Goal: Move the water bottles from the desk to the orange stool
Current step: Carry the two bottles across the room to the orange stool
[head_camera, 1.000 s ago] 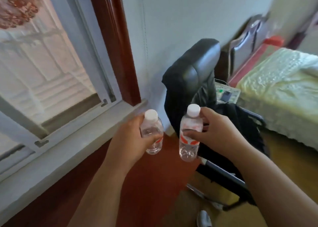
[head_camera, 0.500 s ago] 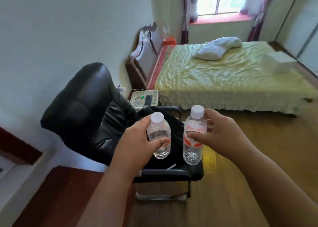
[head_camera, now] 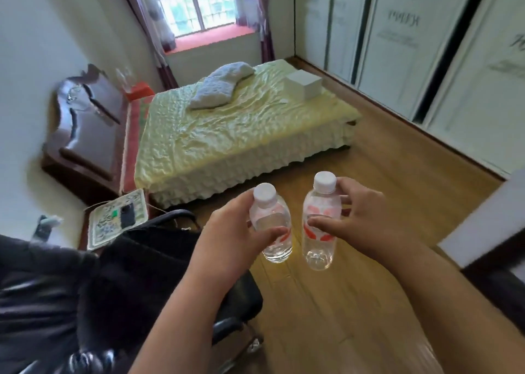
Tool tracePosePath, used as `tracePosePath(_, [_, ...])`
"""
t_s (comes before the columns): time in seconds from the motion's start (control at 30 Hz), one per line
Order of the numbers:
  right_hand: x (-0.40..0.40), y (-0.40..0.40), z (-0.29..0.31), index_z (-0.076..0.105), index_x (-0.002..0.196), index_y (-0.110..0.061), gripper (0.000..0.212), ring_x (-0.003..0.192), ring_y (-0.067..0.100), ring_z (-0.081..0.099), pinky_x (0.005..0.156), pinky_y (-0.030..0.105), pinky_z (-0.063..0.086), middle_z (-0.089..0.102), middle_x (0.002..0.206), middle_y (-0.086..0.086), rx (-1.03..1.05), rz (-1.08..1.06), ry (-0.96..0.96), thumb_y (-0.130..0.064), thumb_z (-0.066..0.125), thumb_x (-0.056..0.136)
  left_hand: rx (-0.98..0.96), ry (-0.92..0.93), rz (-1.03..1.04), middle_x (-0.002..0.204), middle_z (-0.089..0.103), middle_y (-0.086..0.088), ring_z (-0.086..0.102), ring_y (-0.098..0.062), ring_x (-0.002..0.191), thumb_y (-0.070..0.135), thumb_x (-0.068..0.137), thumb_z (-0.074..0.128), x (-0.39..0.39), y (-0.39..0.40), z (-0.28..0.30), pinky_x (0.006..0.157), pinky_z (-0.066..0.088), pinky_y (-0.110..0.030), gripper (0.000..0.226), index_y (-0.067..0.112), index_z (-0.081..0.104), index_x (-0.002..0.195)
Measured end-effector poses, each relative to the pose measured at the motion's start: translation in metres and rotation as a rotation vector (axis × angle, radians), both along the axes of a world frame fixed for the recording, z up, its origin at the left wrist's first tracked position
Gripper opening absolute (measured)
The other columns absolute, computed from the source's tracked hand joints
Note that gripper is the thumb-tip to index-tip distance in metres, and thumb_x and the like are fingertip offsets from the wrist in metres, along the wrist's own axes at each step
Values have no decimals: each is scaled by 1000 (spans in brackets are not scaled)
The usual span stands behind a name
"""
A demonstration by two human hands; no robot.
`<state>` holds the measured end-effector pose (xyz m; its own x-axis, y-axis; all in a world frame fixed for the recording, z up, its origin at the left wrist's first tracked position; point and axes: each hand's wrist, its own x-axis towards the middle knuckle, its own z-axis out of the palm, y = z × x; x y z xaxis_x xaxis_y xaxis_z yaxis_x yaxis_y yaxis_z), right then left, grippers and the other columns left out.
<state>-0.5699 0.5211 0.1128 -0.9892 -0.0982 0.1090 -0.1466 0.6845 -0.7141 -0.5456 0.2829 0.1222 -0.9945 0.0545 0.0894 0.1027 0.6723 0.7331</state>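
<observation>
Two small clear water bottles with white caps and red-and-white labels are held upright in the air above the wooden floor. My left hand [head_camera: 227,231] grips the left bottle [head_camera: 271,226] around its middle. My right hand [head_camera: 360,217] grips the right bottle [head_camera: 319,226], thumb in front and fingers behind. The bottles are side by side, a small gap between them. An orange-red stool [head_camera: 139,91] shows at the far side of the bed, next to the headboard. The desk is out of view.
A black office chair [head_camera: 71,288] fills the lower left. A bed with a yellow cover [head_camera: 227,138] lies ahead, with a pillow and a white box on it. A small bedside table [head_camera: 116,220] stands left of it. White wardrobe doors [head_camera: 412,47] line the right wall.
The view has swung right, away from the desk and window, toward the bed and wardrobe. Both hands keep holding their bottles in front of me.
</observation>
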Motion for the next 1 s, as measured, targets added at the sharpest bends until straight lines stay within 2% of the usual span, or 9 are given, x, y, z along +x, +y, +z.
tracePosePath(0.13, [-6,28,-7,56,129,-32,70,96,3,61,74,15,49,61,110,-19,-18,-128,-69,-45,89,68,-24,-19,-135,114,68,26,66,1,104,47,72,87,-40,30,-9,94,56,-37,63,51,56,126])
tracePosePath(0.23, [-9,44,-9,55,124,-40,67,98,4,63,80,27,56,64,112,-20,-12,-241,-86,-51,87,67,-47,-37,-234,113,67,28,65,5,103,52,71,85,-70,47,-13,93,56,-35,61,54,56,125])
tracePosePath(0.3, [-12,49,-6,54,123,-43,65,99,4,63,84,31,56,64,111,-21,-12,-309,-81,-52,86,67,-53,-40,-302,112,67,28,64,5,103,54,70,84,-92,55,-12,92,56,-35,60,54,57,123])
tracePosePath(0.5, [-29,50,3,49,134,-42,76,105,5,60,85,28,52,62,125,-16,20,-490,-98,-54,85,69,-21,-20,-469,114,67,27,65,1,105,56,71,83,-151,72,-7,91,56,-40,60,55,56,124])
tracePosePath(0.73, [-40,50,0,48,132,-44,73,108,8,62,88,38,56,62,126,-17,26,-612,-139,-59,82,69,1,-12,-579,113,67,27,65,1,103,52,67,83,-195,87,-15,89,57,-40,59,55,56,120])
tracePosePath(0.83, [-52,62,0,48,133,-44,73,107,7,61,85,32,54,62,125,-18,26,-657,-138,-58,82,70,-30,-19,-597,113,67,27,66,0,102,53,68,84,-211,99,-17,88,57,-40,62,56,55,122])
tracePosePath(1.0, [-84,97,-6,44,138,-44,77,113,10,60,86,30,52,59,133,-16,42,-672,-155,-59,80,72,-82,32,-619,115,66,27,64,0,106,56,71,82,-242,135,-18,89,56,-38,64,53,53,128])
